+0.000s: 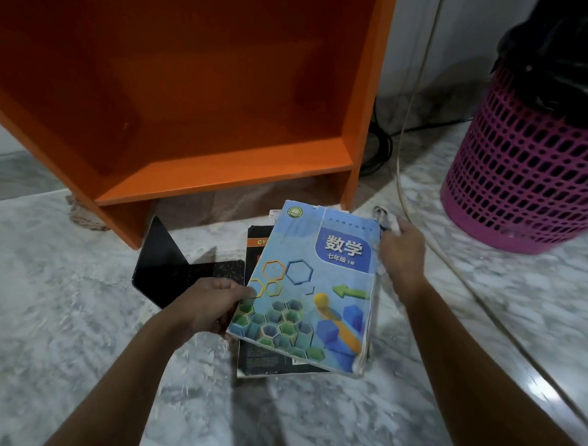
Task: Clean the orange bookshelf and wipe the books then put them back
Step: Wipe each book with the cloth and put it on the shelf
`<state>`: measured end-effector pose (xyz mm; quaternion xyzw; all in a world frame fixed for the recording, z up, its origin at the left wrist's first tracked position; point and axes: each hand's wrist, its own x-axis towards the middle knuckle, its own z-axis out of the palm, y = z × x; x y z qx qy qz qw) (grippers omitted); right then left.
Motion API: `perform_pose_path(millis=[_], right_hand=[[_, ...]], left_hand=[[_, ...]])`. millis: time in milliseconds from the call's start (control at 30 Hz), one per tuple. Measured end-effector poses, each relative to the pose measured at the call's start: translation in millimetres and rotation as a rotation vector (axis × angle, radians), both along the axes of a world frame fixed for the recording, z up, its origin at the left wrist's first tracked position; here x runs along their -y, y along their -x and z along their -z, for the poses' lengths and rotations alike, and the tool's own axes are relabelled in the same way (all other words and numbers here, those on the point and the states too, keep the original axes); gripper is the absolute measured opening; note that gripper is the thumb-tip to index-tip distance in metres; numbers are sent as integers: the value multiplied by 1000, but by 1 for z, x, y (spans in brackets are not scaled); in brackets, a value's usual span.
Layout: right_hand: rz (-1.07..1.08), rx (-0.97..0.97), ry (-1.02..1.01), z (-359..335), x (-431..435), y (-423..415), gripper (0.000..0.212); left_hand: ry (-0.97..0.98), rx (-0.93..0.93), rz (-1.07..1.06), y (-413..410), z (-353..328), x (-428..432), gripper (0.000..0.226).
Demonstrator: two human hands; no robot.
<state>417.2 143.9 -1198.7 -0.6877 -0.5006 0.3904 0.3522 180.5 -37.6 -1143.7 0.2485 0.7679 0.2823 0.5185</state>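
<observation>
Looks like the wiping step to me. Left hand (219, 305) pinches the blue book (308, 289) at its left edge, thumb on the cover. It's held tilted just above a black book (260, 357) on the floor (88, 296), right in front of the shelf (224, 172). Right hand (403, 252) is curled round a pale cloth (391, 221) at the book's right edge. I'd grip firmly and drag the cloth flat across the cover, then along the page edges. The cover's faded and the pages are ragged at the lower corner, so go gently there.
</observation>
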Motion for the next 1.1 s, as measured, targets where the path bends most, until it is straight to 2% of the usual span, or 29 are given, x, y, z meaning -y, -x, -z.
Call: perform_pose_path(millis=[100, 233, 300, 400, 600, 800, 967, 1100], right_hand=[[-53, -47, 7, -1, 18, 7, 28], [-94, 12, -101, 0, 20, 11, 43], [-117, 50, -84, 0, 20, 12, 42], [-155, 94, -89, -5, 22, 12, 50], [-14, 11, -212, -25, 13, -5, 58], [-254, -42, -337, -81, 22, 12, 54], [-478, -112, -420, -142, 29, 40, 38], [-518, -123, -505, -212, 34, 54, 49]], left_hand=[[-38, -15, -99, -6, -4, -10, 32], [-75, 148, -55, -12, -9, -20, 40], [-86, 186, -32, -18, -7, -25, 36], [-118, 146, -50, -30, -1, -31, 26], [-240, 33, -2, -44, -9, -38, 15], [-334, -142, 133, -41, -66, -48, 18], [-394, -270, 256, -29, -149, -47, 14], [-486, -346, 200, -21, -217, -36, 10]])
